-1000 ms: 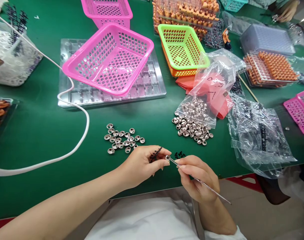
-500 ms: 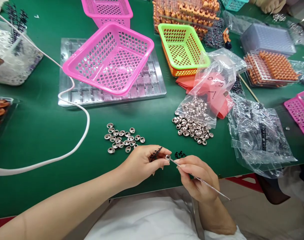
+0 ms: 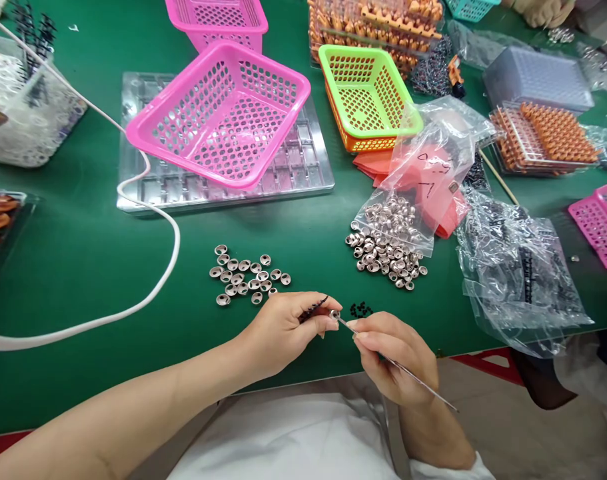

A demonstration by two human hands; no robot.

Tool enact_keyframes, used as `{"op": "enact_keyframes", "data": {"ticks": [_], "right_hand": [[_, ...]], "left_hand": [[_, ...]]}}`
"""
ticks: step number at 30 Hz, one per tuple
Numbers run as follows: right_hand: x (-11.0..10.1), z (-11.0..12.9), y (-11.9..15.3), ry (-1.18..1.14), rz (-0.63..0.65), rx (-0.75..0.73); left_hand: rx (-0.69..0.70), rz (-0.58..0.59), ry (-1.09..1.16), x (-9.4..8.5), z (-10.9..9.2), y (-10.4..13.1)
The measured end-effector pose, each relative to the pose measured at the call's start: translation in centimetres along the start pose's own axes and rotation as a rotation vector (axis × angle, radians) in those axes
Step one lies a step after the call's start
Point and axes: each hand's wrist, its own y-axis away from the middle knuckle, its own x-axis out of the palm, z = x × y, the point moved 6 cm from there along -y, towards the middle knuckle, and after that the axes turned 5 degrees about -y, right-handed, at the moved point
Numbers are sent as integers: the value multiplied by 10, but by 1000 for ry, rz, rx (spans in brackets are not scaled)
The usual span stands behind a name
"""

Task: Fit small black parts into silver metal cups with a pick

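Observation:
Between the thumb and forefinger of my left hand point(image 3: 288, 330) is a small round metal cap point(image 3: 334, 315) with a hole in it. A black toothed strip point(image 3: 313, 309) is tucked in the same hand. My right hand point(image 3: 398, 353) grips a thin metal rod point(image 3: 418, 382) like a pen, its tip at the cap. Just beyond my fingertips lie several tiny black pieces point(image 3: 361, 310). Loose metal caps point(image 3: 243, 277) are spread out left of my hands. A larger heap of caps point(image 3: 388, 257) spills from a clear plastic bag point(image 3: 428, 173) at the right.
A pink basket point(image 3: 223, 120) rests on a clear compartment tray point(image 3: 303, 173). Beside it stands a green basket point(image 3: 366, 93). A white cable point(image 3: 176, 247) curves across the left. Crumpled plastic bags point(image 3: 523, 273) lie at the right edge. Another person's hand point(image 3: 543, 10) shows at top right.
The rod in my right hand has shifted very slightly, its rear end a little lower and to the left. The black strip has turned a little in my left hand. Both hands keep their grips.

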Motion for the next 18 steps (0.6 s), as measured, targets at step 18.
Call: {"op": "enact_keyframes", "data": {"ticks": [18], "right_hand": [[-5,7,-8,53,108,-128]], "left_hand": [[-128,59,156,4,3,2]]}}
